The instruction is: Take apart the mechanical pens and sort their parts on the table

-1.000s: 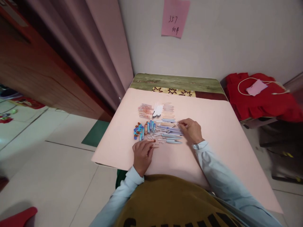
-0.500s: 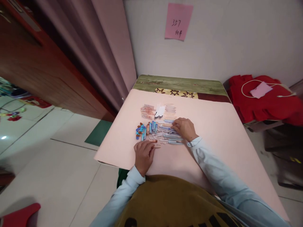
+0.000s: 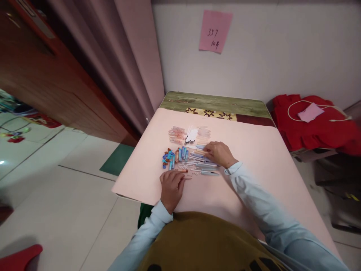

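Note:
My left hand [image 3: 171, 189] is closed at the table's near side, thumb and fingers pinching a short pale pen part [image 3: 187, 177]. An orange-brown pen part [image 3: 182, 171] lies just beyond its fingertips. My right hand [image 3: 222, 153] is closed over the right side of a spread of slim pen barrels and refills [image 3: 201, 163]; its fingertips hide what they pinch. Between the hands stand out blue and orange tubes [image 3: 183, 153] lying side by side. Left of them is a heap of small blue and brown caps [image 3: 167, 156].
Behind lie reddish clear tubes [image 3: 176, 134], white refills with dark tips [image 3: 191, 136] and pale clear pieces [image 3: 204, 132]. A pale pink cover [image 3: 248, 150] lies over the table. A red cloth [image 3: 284, 113] with a white cable is at the right, a wooden door [image 3: 70, 86] at the left.
The view has tilted up slightly, so everything sits a little lower. Both hands keep nearly the same places over the pen parts.

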`<state>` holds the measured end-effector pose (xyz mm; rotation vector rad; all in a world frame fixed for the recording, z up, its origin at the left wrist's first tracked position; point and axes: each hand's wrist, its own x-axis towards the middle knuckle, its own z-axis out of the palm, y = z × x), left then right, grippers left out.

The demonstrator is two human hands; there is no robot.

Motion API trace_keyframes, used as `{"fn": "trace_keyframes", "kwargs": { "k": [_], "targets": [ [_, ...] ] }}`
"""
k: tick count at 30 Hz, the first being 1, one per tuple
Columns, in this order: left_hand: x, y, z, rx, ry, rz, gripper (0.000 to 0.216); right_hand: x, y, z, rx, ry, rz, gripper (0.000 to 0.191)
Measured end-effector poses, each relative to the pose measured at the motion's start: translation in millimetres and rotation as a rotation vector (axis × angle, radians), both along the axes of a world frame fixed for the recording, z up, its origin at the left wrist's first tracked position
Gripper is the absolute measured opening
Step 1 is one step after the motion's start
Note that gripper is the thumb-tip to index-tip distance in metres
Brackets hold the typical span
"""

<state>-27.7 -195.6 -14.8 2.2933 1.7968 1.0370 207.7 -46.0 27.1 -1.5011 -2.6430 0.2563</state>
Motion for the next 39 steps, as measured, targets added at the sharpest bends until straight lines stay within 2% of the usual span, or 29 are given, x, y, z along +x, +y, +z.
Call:
{"fn": "trace_keyframes", "kwargs": {
  "k": [6,9,16,20,25,32,35,39],
  "targets": [
    [0.3,-0.8,0.6,0.014,-0.014,0.002,0.009,-5.3,-5.0,-0.8,0.003,0.033,-0.067,0.012],
    [0.8,-0.3,2.1,0.015,-0.01,-0.001,0.009,-6.8,-6.4,-0.5,0.005,0.056,-0.036,0.018],
    [1.7,0.4,2.9,0.024,-0.01,0.001,0.008,-10.1,-9.0,-0.6,-0.022,0.0,-0.02,0.02],
    [1.7,0.4,2.2,0.008,-0.024,-0.001,0.007,-8.1,-9.1,2.1,0.008,0.035,-0.009,0.018],
    [1.8,1.2,2.4,-0.003,-0.03,-0.004,0.008,-3.5,-9.4,3.3,0.091,0.16,-0.089,0.023],
    [2.0,1.1,3.0,-0.006,-0.024,-0.003,0.008,-17.0,-16.2,-11.2,0.044,0.224,0.008,0.03],
    [1.9,0.6,3.5,-0.012,-0.021,0.002,0.009,-11.8,-20.7,-16.1,0.098,0.327,-0.092,0.032],
    [2.0,0.7,4.0,-0.026,-0.017,0.002,0.012,13.8,-29.5,-22.2,0.135,0.536,-0.366,0.032]
  ]
}}
